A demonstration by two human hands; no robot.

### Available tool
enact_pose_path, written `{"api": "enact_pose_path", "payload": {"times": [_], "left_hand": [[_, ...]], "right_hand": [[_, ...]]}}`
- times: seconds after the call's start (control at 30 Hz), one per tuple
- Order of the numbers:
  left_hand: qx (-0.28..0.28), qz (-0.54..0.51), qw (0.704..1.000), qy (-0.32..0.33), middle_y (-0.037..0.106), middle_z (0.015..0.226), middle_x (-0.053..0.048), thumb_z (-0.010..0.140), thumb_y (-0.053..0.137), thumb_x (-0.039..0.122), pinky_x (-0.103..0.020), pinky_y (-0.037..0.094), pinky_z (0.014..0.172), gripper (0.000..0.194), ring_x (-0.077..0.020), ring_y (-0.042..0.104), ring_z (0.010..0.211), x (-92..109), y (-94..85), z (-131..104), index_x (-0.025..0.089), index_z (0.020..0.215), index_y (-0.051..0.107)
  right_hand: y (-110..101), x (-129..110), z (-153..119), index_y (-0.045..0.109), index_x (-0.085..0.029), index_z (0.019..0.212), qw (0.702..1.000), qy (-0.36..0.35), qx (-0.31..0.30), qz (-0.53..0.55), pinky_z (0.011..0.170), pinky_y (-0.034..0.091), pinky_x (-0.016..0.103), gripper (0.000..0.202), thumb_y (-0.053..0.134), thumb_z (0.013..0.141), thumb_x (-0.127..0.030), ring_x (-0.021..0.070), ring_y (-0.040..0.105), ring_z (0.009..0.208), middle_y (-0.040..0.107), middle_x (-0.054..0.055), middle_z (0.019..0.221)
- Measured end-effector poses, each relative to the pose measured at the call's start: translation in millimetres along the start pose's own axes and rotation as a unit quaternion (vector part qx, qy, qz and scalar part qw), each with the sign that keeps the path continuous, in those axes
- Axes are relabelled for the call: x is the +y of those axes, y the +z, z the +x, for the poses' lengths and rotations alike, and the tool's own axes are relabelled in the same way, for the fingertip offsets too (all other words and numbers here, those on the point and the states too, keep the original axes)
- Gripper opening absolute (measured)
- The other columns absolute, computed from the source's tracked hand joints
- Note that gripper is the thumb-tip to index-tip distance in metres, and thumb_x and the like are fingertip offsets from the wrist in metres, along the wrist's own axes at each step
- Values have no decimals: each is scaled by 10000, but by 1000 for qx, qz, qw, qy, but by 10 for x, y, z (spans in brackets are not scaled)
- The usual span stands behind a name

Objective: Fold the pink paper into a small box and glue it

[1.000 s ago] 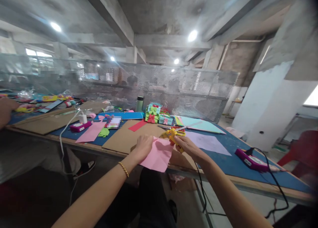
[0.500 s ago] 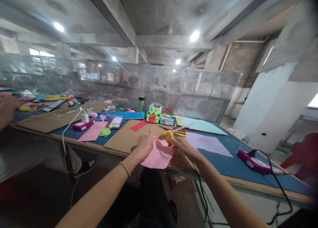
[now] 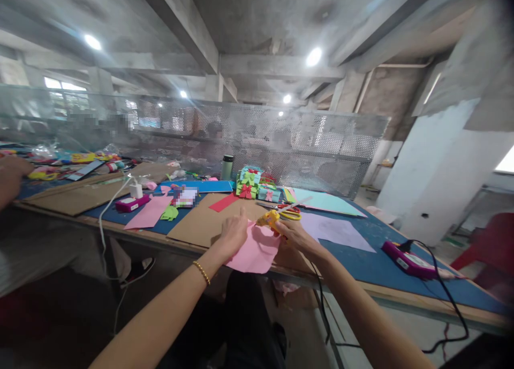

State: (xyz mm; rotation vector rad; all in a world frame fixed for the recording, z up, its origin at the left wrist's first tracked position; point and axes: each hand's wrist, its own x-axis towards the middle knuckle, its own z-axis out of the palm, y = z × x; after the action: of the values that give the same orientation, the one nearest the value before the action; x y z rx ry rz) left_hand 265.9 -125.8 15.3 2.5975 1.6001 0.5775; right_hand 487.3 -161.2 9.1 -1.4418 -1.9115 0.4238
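Note:
A yellow hot glue gun (image 3: pixel 269 219) is gripped in my right hand (image 3: pixel 296 236), with a pale glue stick slanting up from its back. Its nozzle points left, at the upper edge of a pink felt-like sheet (image 3: pixel 255 254). My left hand (image 3: pixel 233 234) is closed on the left side of that sheet, thumb raised; the fingertips are partly hidden. The sheet's lower edge reaches the table's front edge. Beneath it lies brown cardboard (image 3: pixel 196 219). Scissors with yellow handles (image 3: pixel 291 215) rest just behind the glue gun.
Small green and blue boxes with bows (image 3: pixel 248 184) stand at the back beside a green bottle (image 3: pixel 227 168). A lilac sheet (image 3: pixel 341 231) and a purple power strip (image 3: pixel 407 261) lie right. Another person's hand (image 3: pixel 14 176) is far left. A black cord (image 3: pixel 321 299) hangs off the front edge.
Both hands, the glue gun and the pink sheet stay almost in place. The view has shifted slightly, and the black cord hanging at the front has swung a little.

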Motion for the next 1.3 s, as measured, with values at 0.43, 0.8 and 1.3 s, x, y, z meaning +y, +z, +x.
{"api": "enact_pose_path", "payload": {"times": [0.43, 0.8, 1.3], "left_hand": [[-3, -4, 1000, -3, 691, 1087, -205, 896, 378, 91, -346, 490, 794, 677, -305, 669, 1020, 4, -10, -13, 76, 1529, 140], [-10, -8, 1000, -12, 687, 1096, -215, 920, 392, 130, -330, 476, 817, 583, -287, 662, 1033, 16, -36, -25, 58, 1485, 269], [-7, 9, 1000, -4, 695, 1057, -185, 940, 364, 163, -339, 472, 768, 354, -295, 663, 1009, -3, -1, -8, 119, 1201, 599]], "right_hand": [[-27, 66, 23, 631, -170, 677, 999, -11, 9, -39, 621, 402, 279, 671, 324, 890, -727, 171, 526, 670, 611, 54, 707], [21, 66, 38, 611, -174, 698, 999, -3, 17, -30, 622, 410, 289, 657, 299, 902, -716, 181, 541, 683, 620, 60, 724], [23, 38, 44, 581, -183, 640, 999, 30, 37, 0, 552, 360, 267, 584, 398, 864, -690, 154, 482, 603, 561, 30, 621]]}}
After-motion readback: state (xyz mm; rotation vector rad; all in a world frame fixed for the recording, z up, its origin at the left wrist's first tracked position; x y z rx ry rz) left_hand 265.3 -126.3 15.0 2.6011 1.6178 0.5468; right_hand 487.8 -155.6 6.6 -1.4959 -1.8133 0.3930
